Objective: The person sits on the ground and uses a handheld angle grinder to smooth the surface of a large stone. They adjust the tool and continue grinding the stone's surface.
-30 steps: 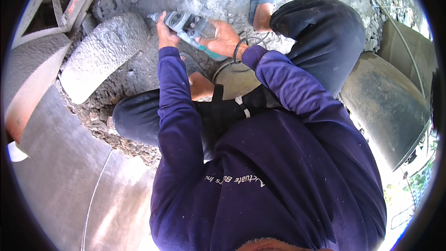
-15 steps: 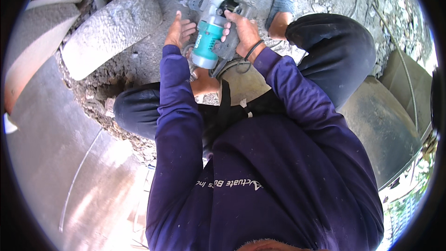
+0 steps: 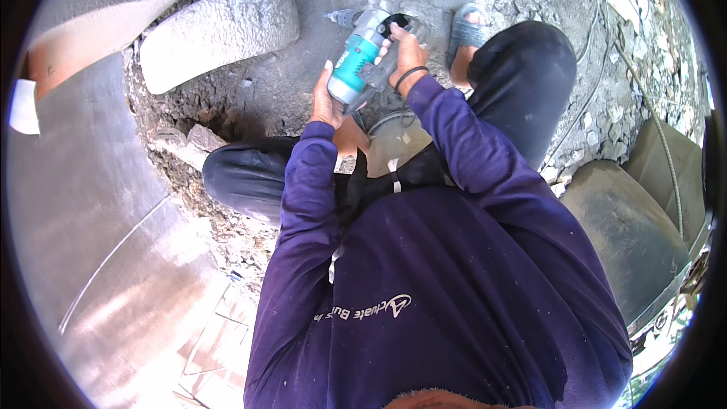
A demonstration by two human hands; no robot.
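Note:
A teal and silver hammer drill (image 3: pixel 354 68) is held in front of me above the dusty ground, its narrow nose aimed to the left. My right hand (image 3: pixel 409 53) wraps round its rear handle, beside a black part near the top. Against the lower end of the motor housing lies my left hand (image 3: pixel 326 98), thumb up along its side; its other fingers are mostly hidden behind the housing. The bit end of the nose is too small to make out clearly.
A pale, rounded stone slab (image 3: pixel 219 38) lies to the left of the tool. Smooth grey stone panels (image 3: pixel 91 182) stretch along the left. Dark slabs (image 3: pixel 625 235) rest at the right, near a rope (image 3: pixel 657 117) and rubble. A sandalled foot (image 3: pixel 466 38) is beside my right hand.
My left hand, open and apart from the tool's nose side before, has come down onto the motor housing's lower end. The tool is more tilted, and the view has shifted.

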